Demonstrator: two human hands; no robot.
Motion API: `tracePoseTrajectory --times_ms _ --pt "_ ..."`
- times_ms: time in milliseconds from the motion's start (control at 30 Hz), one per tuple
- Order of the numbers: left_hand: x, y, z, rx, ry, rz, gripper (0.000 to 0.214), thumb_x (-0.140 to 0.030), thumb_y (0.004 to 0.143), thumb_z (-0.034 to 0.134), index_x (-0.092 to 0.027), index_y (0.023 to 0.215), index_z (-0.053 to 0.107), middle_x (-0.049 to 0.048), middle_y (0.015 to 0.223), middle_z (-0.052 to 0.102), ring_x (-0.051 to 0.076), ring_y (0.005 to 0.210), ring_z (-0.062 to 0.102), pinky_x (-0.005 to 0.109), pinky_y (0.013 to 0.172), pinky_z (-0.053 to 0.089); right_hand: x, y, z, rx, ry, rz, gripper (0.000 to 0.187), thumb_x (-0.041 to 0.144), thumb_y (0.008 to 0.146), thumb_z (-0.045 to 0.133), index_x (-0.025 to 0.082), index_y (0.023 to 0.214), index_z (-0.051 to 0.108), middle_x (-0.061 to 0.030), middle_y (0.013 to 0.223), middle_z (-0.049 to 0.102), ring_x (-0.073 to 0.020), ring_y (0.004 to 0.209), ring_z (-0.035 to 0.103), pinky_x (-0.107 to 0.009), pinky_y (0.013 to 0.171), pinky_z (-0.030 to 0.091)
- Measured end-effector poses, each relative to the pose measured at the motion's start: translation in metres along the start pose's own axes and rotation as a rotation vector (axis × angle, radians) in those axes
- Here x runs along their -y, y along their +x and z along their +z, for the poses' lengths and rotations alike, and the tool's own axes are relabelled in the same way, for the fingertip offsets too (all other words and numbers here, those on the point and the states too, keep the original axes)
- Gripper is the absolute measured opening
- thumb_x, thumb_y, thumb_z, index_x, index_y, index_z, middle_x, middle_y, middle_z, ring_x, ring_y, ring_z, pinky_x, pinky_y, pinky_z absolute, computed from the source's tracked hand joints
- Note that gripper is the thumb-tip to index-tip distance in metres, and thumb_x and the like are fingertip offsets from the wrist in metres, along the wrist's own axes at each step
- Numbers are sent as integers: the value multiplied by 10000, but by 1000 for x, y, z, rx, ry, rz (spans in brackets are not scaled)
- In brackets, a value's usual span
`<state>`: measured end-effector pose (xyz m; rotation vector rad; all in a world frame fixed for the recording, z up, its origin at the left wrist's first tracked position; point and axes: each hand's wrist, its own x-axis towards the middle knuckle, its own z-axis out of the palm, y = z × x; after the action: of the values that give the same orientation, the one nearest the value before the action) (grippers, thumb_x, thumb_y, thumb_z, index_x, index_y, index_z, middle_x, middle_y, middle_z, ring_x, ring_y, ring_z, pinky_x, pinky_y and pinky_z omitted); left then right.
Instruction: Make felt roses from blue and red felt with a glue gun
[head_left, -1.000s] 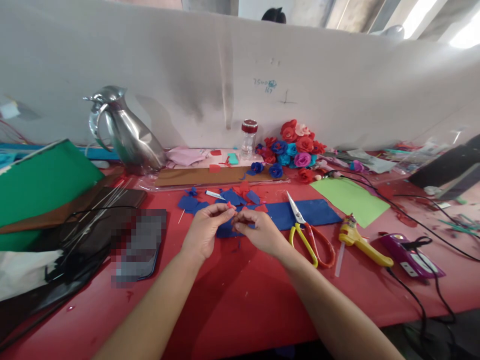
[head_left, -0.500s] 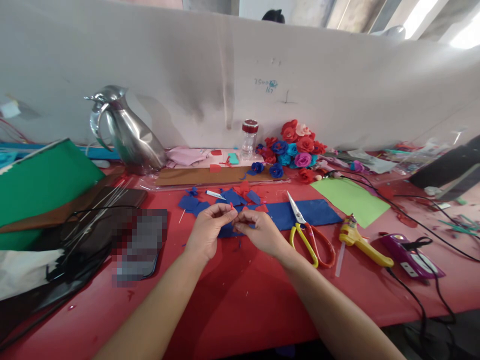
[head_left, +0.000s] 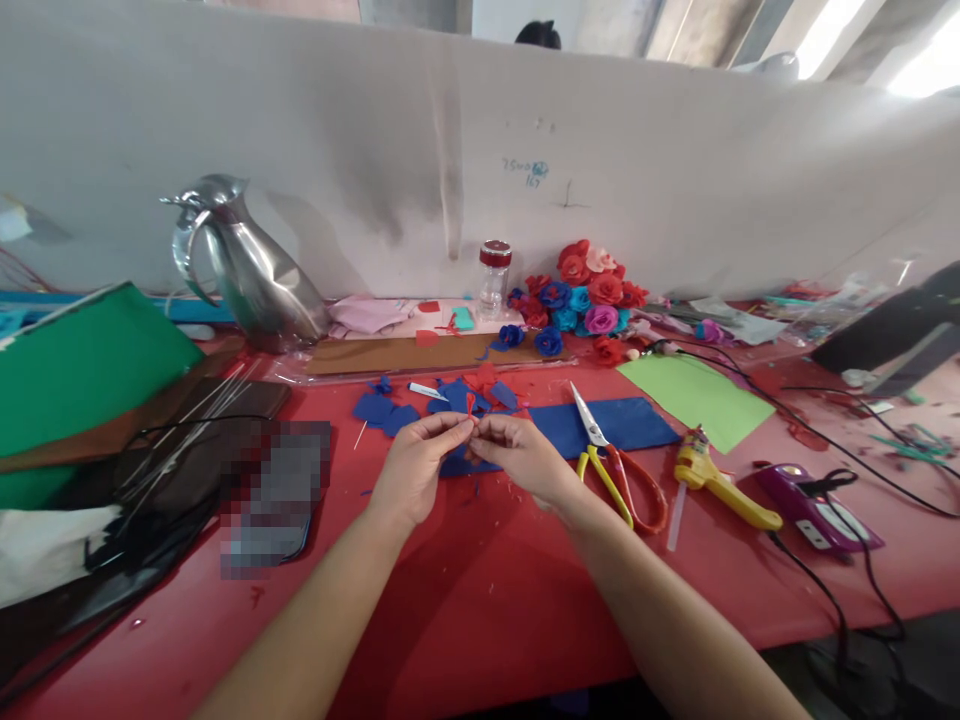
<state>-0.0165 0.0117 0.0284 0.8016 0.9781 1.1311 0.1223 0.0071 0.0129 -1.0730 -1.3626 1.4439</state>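
Between the fingertips of both hands is a small red piece [head_left: 471, 404], thin and upright; its lower part is hidden by the fingers. My left hand [head_left: 420, 455] pinches it from the left. My right hand [head_left: 521, 455] is closed in a pinch against it from the right. Just behind the fingers lie blue cut pieces [head_left: 375, 408], red scraps [head_left: 484, 378] and a white marker [head_left: 427, 391]. A long dark-blue sheet [head_left: 637, 424] runs under and beyond my right hand, with scissors [head_left: 611, 460] lying partly on it, blades pointing away.
Right of the scissors lie a yellow glue gun [head_left: 724, 485], a purple power strip [head_left: 817, 508] with cords, and a green sheet [head_left: 697, 395]. Paper-like flowers [head_left: 585, 290], a lidded glass jar [head_left: 493, 280] and a steel jug [head_left: 255, 265] stand along the wall. A phone [head_left: 277, 500] lies left.
The red piece now stands up higher above the fingertips, and my two hands have come closer together. The whole view has shifted slightly.
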Motion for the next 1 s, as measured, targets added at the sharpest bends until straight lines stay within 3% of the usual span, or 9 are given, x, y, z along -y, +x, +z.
tracePoseTrajectory --times_ms 200,433,700,1000 --pt "1 1 -2 -14 51 34 187 -294 539 806 -184 647 701 -7 695 655 119 703 544 253 717 404 8 -2 -1 -163 -45 -73 161 241 678 654 204 828 609 18 808 628 -105 688 557 -248 663 447" --pt "3 -5 5 116 104 56 189 -330 598 781 -184 676 691 -1 719 662 130 701 563 274 749 447 11 -3 2 -222 -29 -136 173 344 721 667 195 788 609 11 730 624 -112 647 573 -250 631 464" --pt "5 -5 5 106 137 80 194 -340 622 777 -186 720 711 19 756 678 141 741 577 279 773 445 9 -4 2 -386 -220 -249 101 269 756 594 194 714 646 -12 692 666 -133 645 583 -261 631 474" --pt "5 -4 5 75 148 86 166 -323 605 776 -187 671 708 3 703 666 131 701 557 270 753 437 13 -9 6 -455 -376 -315 121 248 761 573 194 675 639 -24 694 660 -142 637 588 -281 663 477"
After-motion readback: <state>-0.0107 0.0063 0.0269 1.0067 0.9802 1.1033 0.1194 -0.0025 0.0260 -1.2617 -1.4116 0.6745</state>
